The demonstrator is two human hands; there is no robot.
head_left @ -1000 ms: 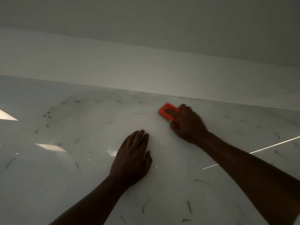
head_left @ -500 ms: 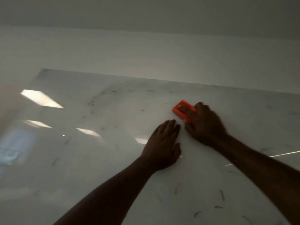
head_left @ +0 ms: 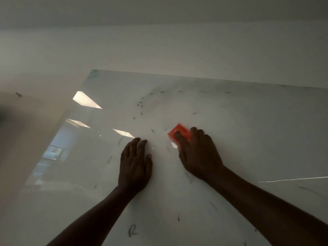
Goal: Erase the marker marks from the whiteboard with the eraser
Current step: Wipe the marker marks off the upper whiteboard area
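Whiteboard (head_left: 248,130) fills most of the view, glossy, its top left corner showing against a plain pale wall (head_left: 159,50). Ceiling-light reflections (head_left: 86,100) sit on the board's left part. Two bare forearms reach in from the lower edge. Left hand (head_left: 134,166): grip spread, fingers straight, palm flat on the board, holding nothing. Right hand (head_left: 198,155), near it but apart: grip curled down over the orange eraser (head_left: 179,133), pressing it to the board near the centre; eraser edges blurred. Short dark marker streaks (head_left: 141,103) lie scattered in a loose arc around both hands. A scrawled "R" (head_left: 132,231) sits low on the board, between the forearms.
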